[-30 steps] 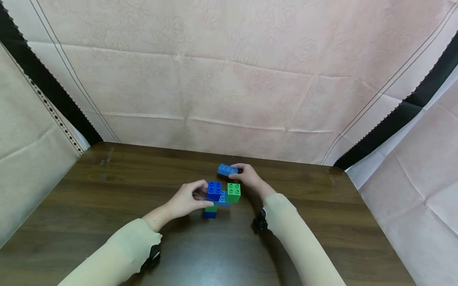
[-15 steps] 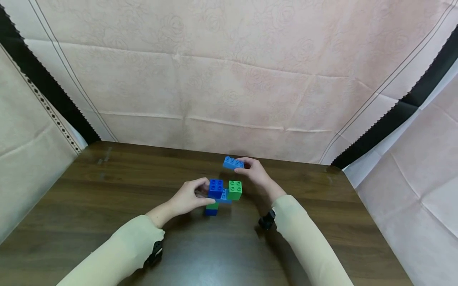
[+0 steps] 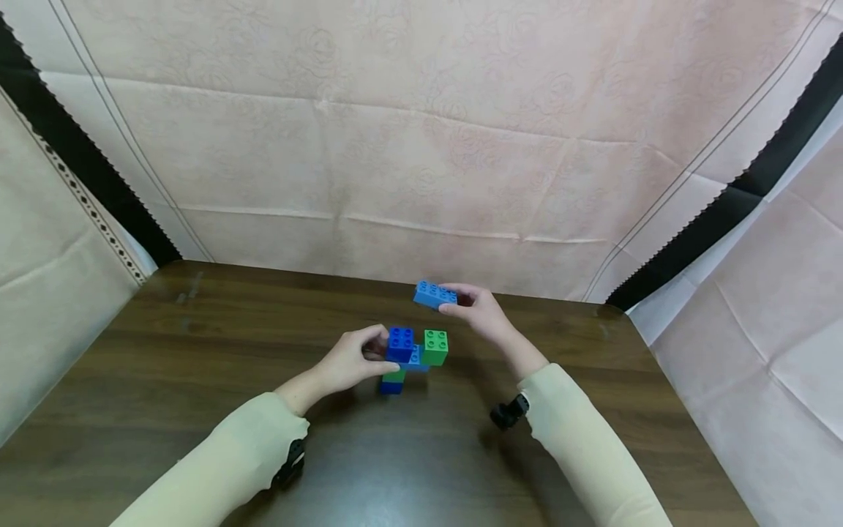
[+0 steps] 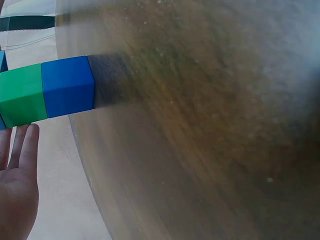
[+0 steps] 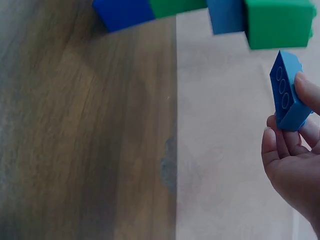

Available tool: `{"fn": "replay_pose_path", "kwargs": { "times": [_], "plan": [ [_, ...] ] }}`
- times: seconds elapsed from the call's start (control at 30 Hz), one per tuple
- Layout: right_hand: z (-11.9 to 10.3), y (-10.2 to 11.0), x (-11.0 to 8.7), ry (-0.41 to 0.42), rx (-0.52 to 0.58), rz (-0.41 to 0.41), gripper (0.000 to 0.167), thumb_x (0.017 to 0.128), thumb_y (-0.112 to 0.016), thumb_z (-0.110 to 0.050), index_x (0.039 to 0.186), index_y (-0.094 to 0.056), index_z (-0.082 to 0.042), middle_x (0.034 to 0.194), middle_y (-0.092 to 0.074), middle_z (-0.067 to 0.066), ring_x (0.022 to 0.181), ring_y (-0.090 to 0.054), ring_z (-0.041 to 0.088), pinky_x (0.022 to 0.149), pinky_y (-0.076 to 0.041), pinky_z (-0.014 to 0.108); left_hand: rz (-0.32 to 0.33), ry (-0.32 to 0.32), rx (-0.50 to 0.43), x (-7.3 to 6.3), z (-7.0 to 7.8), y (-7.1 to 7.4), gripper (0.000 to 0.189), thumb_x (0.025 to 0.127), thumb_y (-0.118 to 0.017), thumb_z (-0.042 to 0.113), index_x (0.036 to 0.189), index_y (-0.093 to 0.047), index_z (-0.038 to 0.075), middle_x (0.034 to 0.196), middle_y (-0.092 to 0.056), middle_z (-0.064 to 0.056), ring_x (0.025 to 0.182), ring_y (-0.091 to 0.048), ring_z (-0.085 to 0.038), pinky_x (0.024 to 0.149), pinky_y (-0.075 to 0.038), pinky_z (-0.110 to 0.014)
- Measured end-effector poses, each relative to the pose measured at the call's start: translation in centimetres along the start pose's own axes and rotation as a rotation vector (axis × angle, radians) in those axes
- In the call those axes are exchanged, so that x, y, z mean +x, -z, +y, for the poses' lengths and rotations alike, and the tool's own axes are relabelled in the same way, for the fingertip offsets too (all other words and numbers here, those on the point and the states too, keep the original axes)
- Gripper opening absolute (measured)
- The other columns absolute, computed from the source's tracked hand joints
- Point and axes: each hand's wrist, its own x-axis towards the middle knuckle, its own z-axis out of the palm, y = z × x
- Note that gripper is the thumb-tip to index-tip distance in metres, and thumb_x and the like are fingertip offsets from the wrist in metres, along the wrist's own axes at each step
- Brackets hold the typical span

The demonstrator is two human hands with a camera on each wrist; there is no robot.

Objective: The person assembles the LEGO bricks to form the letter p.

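My left hand (image 3: 345, 362) pinches the upper dark blue brick (image 3: 399, 344) of a small brick stack. Under that brick lies a light blue brick (image 3: 416, 360), bearing a bright green brick (image 3: 435, 348) at its right end. The base is a lower green brick (image 4: 21, 95) over a bottom dark blue brick (image 4: 69, 86), which meets the table. Behind the stack and apart from it, my right hand (image 3: 484, 311) holds a long light blue brick (image 3: 433, 294) by its right end. Hollow tubes show on this brick's underside in the right wrist view.
The dark brown wooden table (image 3: 197, 344) reaches back to a pale patterned cloth (image 3: 421, 146). Cloth also hangs at both sides, with black bands (image 3: 737, 190) at the corners. Black wrist devices (image 3: 510, 412) sit at the sleeves.
My right hand has moved back and to the right with the long light blue brick, away from the stack. The left hand keeps its hold and shifts only slightly in the head view.
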Motion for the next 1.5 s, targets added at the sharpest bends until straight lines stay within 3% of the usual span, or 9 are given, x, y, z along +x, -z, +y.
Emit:
{"fn": "replay_pose_path", "kwargs": {
  "times": [0.4,0.7,1.03,1.5],
  "plan": [
    [-1.8,0.3,-2.5,0.126,0.025,-0.059,0.04,0.087,-0.067,-0.019,0.125,-0.059,-0.007,0.115,-0.059,0.014,0.088,-0.053,0.02,0.074,-0.049,0.026,-0.025,0.006,-0.034,0.7,0.3,-0.2,0.028,0.083,-0.071,0.023,0.101,-0.053,0.011,0.098,-0.06,-0.006,0.089,-0.055,-0.019,0.083,-0.053,-0.033],
    [-2.1,-0.4,-3.7,0.184,-0.016,-0.094,0.038,0.086,-0.068,-0.018,0.122,-0.061,-0.009,0.11,-0.06,0.012,0.088,-0.053,0.024,0.074,-0.049,0.027,-0.032,0.01,-0.043,1.2,0.1,-0.5,0.028,0.084,-0.07,0.026,0.102,-0.054,0.012,0.1,-0.064,-0.006,0.089,-0.058,-0.018,0.085,-0.053,-0.036],
    [-1.5,-1.4,-4.1,0.243,-0.113,-0.093,0.038,0.083,-0.071,-0.016,0.119,-0.064,-0.011,0.107,-0.062,0.007,0.088,-0.044,0.022,0.075,-0.038,0.032,-0.038,0.008,-0.05,1.2,0.1,-0.5,0.028,0.084,-0.07,0.025,0.102,-0.054,0.012,0.1,-0.065,-0.006,0.089,-0.059,-0.017,0.085,-0.053,-0.036],
    [-1.7,-1.4,-4.4,0.251,-0.125,-0.113,0.039,0.082,-0.072,-0.017,0.12,-0.063,-0.013,0.108,-0.062,0.006,0.091,-0.046,0.022,0.077,-0.038,0.034,-0.036,0.002,-0.046,1.2,0.2,-0.3,0.03,0.083,-0.071,0.025,0.104,-0.055,0.011,0.101,-0.064,-0.006,0.091,-0.059,-0.017,0.084,-0.054,-0.034]
  ]
}}
